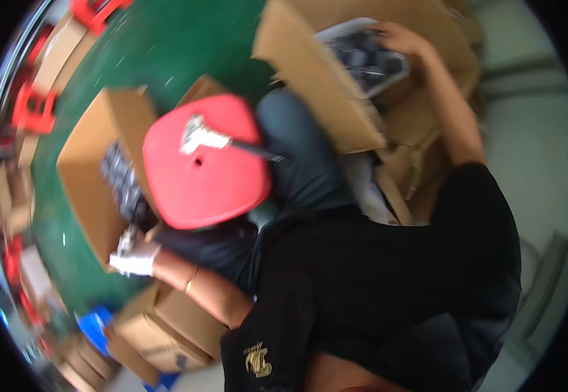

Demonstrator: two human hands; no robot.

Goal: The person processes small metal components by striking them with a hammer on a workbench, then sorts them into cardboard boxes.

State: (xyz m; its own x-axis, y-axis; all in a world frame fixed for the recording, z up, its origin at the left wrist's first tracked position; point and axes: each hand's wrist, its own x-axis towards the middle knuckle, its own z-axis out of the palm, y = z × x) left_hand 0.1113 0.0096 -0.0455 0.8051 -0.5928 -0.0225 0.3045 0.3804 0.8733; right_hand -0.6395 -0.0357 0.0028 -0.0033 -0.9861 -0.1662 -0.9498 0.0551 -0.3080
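Note:
My left hand (137, 259), in a white glove, is at the near rim of an open cardboard box (88, 196) on the left. Its fingers close on a small silvery part (127, 239). A pile of dark grey parts (122, 176) lies in that box. My right hand (398, 38) reaches bare over a white tray (396, 73) inside a larger cardboard box (336, 104). Black parts (360, 60) fill the tray; blur hides whether my fingertips grip one. Between my hands, a whitish-silver object with a thin dark handle (203, 136) rests on a red stool (199, 189).
Closed cardboard boxes (160, 330) stand behind my left arm, beside a blue object (94, 320). Red stools (34, 108) and more cartons line the far left on the green floor (166, 46). My knee (297, 130) is between the stool and the right box.

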